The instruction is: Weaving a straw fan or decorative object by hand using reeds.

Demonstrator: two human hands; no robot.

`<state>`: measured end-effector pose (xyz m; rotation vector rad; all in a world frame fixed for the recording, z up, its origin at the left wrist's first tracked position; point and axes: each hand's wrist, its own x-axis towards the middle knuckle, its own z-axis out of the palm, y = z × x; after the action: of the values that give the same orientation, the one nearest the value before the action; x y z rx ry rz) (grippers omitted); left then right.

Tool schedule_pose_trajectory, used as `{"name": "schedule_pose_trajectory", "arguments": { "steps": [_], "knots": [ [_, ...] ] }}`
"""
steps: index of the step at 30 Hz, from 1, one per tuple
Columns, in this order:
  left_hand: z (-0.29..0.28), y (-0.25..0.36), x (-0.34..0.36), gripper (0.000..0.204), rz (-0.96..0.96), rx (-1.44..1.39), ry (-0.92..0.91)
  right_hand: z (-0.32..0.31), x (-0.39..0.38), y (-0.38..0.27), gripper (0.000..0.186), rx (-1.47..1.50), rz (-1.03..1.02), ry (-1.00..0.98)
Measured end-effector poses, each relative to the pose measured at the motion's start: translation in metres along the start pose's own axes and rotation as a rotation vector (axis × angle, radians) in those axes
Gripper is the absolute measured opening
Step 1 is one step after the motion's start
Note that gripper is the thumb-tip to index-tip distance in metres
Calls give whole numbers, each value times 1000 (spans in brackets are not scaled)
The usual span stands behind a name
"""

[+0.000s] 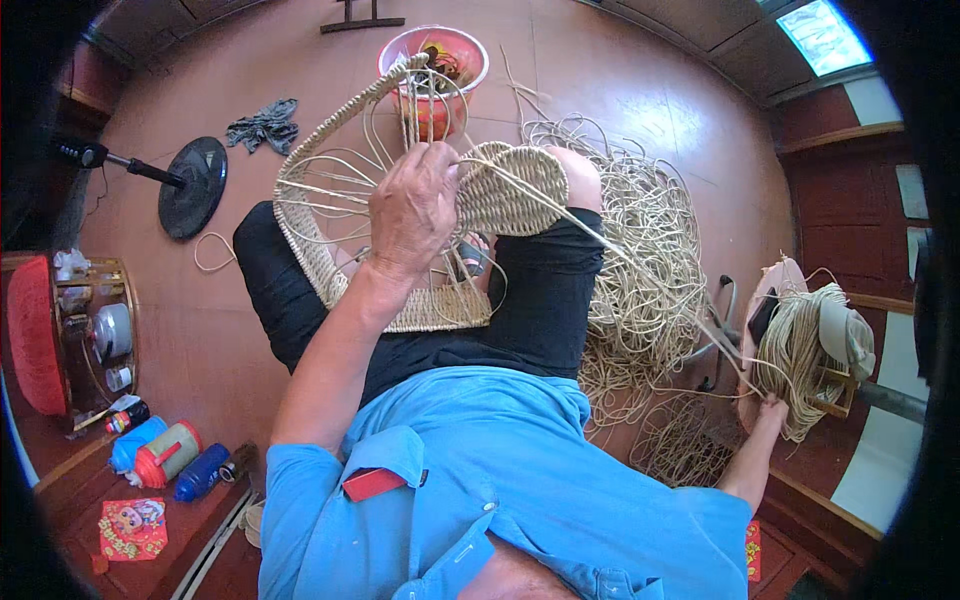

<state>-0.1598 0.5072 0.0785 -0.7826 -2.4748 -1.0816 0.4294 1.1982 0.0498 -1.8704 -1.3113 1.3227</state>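
A half-woven frame of pale twisted cord (310, 235) lies across my lap, its ring partly covered and loose strands crossing its open middle. My left hand (415, 205) is closed on strands at the frame's centre, next to a tightly woven oval section (515, 190) over my right thigh. From there, several long cords (610, 245) stretch taut to the right. My right hand (770, 412) is far out at the right, arm extended, fingers closed around the ends of these cords. It is beside a hanging coil of cord (795, 355). The fingertips of the left hand are partly hidden.
A big tangled heap of cord (645, 250) covers the floor to my right. Ahead stands a red and pink bucket (433, 85). At left are a black round stand base (192, 188), a grey cloth (263, 125), a shelf (100, 320) and several bottles (165, 455).
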Motion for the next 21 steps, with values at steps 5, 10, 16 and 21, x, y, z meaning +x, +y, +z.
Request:
{"name": "schedule_pose_trajectory", "arguments": {
  "steps": [5,10,16,21],
  "knots": [
    [-4,1,1,12,-59,-49,6,170,-63,-17,24,-663,-406,-330],
    [-11,0,1,14,-108,-50,-3,395,-320,-43,20,-400,-1225,-699],
    [-10,-5,0,14,-168,-66,-5,496,-518,-50,25,-651,-1868,-696],
    [-8,-6,-2,16,-151,-50,27,533,-524,-36,22,-633,-1881,-730]
  ]
}}
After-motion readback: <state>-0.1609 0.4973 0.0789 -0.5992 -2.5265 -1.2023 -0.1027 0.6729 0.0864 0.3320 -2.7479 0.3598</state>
